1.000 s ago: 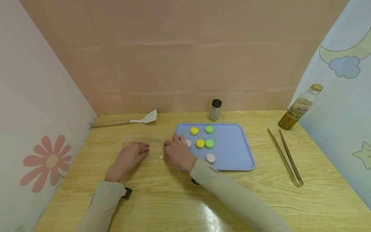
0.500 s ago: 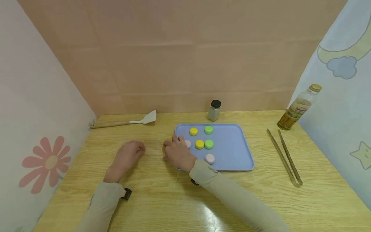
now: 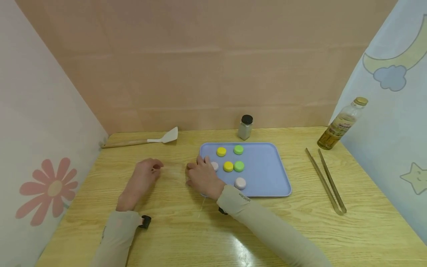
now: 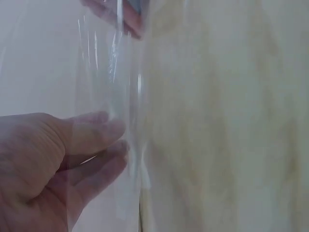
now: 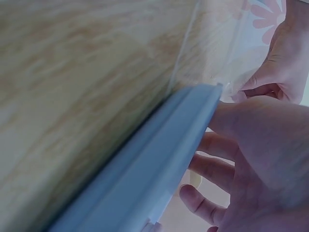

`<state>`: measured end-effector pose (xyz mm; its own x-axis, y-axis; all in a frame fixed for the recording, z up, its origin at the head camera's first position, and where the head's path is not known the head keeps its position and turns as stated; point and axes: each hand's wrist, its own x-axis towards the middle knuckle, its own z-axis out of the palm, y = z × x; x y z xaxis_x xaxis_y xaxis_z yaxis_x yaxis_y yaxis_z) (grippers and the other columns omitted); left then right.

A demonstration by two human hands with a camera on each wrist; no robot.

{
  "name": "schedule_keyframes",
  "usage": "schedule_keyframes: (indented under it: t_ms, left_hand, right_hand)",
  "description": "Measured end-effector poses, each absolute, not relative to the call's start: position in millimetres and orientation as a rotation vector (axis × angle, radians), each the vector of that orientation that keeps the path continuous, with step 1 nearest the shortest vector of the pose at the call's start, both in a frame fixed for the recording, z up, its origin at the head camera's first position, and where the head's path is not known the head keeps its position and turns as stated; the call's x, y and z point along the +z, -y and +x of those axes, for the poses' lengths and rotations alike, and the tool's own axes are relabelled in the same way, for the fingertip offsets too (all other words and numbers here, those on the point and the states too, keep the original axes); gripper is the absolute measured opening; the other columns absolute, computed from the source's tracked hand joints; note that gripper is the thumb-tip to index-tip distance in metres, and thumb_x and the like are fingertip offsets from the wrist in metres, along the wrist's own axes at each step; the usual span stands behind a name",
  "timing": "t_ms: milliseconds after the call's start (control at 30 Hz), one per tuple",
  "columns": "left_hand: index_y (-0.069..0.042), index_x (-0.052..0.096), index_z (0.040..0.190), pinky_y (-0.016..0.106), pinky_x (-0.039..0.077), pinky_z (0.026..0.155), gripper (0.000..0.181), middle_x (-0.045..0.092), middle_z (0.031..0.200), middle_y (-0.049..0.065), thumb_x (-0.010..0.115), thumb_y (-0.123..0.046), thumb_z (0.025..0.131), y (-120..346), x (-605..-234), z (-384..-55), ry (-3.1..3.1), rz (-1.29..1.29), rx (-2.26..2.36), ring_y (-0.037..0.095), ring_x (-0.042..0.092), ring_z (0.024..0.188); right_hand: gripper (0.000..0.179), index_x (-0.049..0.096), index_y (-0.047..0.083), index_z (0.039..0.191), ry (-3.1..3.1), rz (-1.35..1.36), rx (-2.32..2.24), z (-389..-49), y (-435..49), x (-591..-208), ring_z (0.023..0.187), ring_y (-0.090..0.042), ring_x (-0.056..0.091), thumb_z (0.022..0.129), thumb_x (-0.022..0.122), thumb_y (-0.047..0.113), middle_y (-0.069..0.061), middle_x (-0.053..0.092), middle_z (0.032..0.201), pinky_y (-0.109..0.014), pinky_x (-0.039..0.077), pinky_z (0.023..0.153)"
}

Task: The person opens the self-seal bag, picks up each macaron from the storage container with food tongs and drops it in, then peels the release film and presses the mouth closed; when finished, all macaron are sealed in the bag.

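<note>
Clear film [image 4: 112, 67] pinched in left hand [image 3: 139, 180], probably for tautness against right hand [image 3: 204, 178] at left edge of blue tray [image 3: 263, 170], with right-hand grip impossible to tell.

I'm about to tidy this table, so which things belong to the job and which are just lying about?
Seemingly part of the job:
film, pinched in the left grip
tray, with the right grip at its left edge
macarons, on the tray

Apparently just lying about, untouched:
spatula
jar
bottle
tongs
</note>
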<state>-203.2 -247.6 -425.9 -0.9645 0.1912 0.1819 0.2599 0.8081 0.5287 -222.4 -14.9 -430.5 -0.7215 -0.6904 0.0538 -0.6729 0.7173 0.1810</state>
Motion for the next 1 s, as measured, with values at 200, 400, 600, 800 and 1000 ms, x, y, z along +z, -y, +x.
schedule_keyframes:
  t_ms: [200,400,600,800,1000]
  left_hand:
    - [0.004,0.074,0.101,0.049,0.055,0.079,0.010,0.070,0.097,0.016,0.071,0.003,0.092,254.4,-423.4,-204.6,2.833,-0.416,-0.841,0.033,0.066,0.090]
    - [0.001,0.075,0.095,0.045,0.055,0.073,0.004,0.071,0.095,0.011,0.073,0.001,0.091,255.8,-423.0,-205.4,2.872,-0.381,-0.861,0.028,0.066,0.085]
    - [0.000,0.072,0.092,0.040,0.052,0.068,0.005,0.071,0.093,0.010,0.072,0.004,0.091,254.7,-423.4,-206.3,2.839,-0.363,-0.865,0.023,0.063,0.078]
    - [0.000,0.071,0.091,0.042,0.054,0.068,0.008,0.072,0.090,0.012,0.072,0.008,0.089,253.4,-424.7,-204.9,2.779,-0.369,-0.853,0.026,0.067,0.080]
    - [0.001,0.070,0.091,0.044,0.055,0.068,0.008,0.072,0.089,0.012,0.071,0.009,0.089,253.7,-425.4,-203.4,2.752,-0.375,-0.873,0.027,0.068,0.079]
  right_hand:
    - [0.028,0.076,0.028,0.106,2.790,1.101,-0.245,-221.9,14.1,-428.5,0.087,-0.021,0.043,0.095,0.066,0.052,0.011,0.065,0.110,-0.036,0.026,0.075]
    - [0.028,0.076,0.026,0.106,2.807,1.119,-0.215,-221.5,14.3,-426.5,0.087,-0.021,0.042,0.095,0.067,0.050,0.010,0.064,0.109,-0.037,0.025,0.075]
    - [0.025,0.076,0.026,0.108,2.841,1.120,-0.147,-221.3,13.5,-424.7,0.086,-0.020,0.041,0.096,0.068,0.046,0.009,0.066,0.114,-0.037,0.023,0.075]
    - [0.019,0.075,0.025,0.102,2.857,1.115,-0.084,-221.7,14.8,-426.6,0.085,-0.020,0.039,0.096,0.070,0.042,0.008,0.067,0.112,-0.038,0.021,0.076]
    - [0.011,0.070,0.024,0.091,2.821,1.080,-0.038,-222.3,16.6,-428.6,0.083,-0.018,0.038,0.097,0.068,0.033,0.009,0.065,0.102,-0.036,0.021,0.075]
